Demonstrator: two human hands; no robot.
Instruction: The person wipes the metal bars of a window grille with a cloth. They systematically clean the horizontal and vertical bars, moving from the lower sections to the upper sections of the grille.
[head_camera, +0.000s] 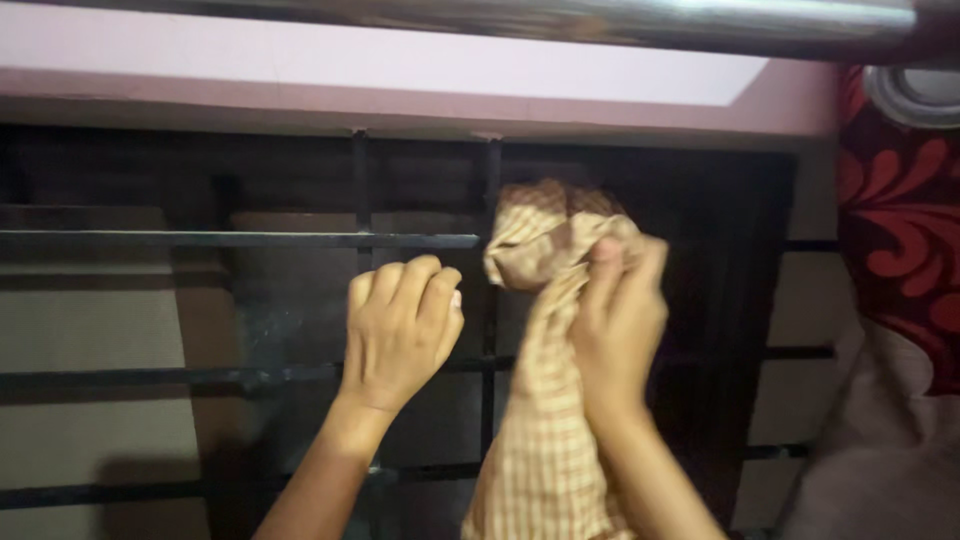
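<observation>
**Checked cloth held up against a barred window**

A beige checked cloth hangs in front of a dark window, bunched into a wad at its top and falling in a long strip toward the bottom edge of the view. Its long axis runs nearly upright, leaning slightly so the wad sits a little right of the lower part. The right hand is closed around the cloth just below the wad, fingers wrapped over the fabric. The left hand is just beside it, curled into a loose fist with nothing visible in it; it seems to rest at a vertical bar, though whether it grips the bar cannot be told.

Behind both hands stands a black metal window grille of horizontal and vertical bars. Above runs a pink ledge, and over that a shiny metal rod. At the right hangs a red patterned curtain.

The cloth's lower end is cut off by the frame, the space beyond the bars is too dark to make out, and the whole view is slightly blurred
</observation>
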